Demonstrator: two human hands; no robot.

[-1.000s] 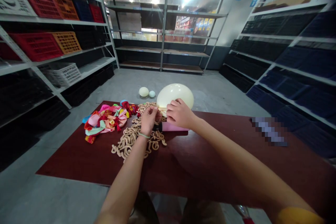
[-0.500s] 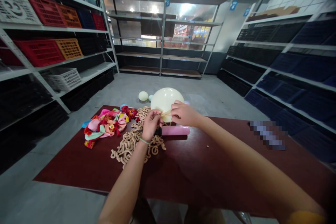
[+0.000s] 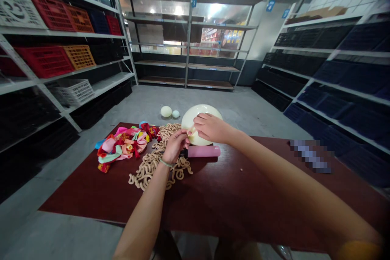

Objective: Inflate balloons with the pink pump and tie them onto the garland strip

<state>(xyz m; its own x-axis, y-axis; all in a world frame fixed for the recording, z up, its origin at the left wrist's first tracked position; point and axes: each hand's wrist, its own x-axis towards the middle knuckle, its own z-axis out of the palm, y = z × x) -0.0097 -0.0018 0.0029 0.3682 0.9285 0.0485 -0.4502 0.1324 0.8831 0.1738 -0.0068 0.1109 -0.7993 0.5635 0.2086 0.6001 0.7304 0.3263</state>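
Note:
A cream inflated balloon stands at the far side of the dark red table, partly covered by my right hand. My left hand pinches the balloon's knotted or twisted neck between its fingers. The right hand's fingers lie over the balloon's front, close to that neck. Just below both hands lies a pink hand pump, its black end hidden behind my left hand. A tangle of tan twisting balloons lies beneath my left wrist, beside a heap of colourful flat balloons.
Two small pale inflated balloons rest on the grey floor behind the table. A pixelated object lies at the table's right. Metal shelves with plastic crates line three sides.
The cream balloon has shifted right and tilted, with its neck turned toward my left hand. My right hand has moved left and up over the balloon's front.

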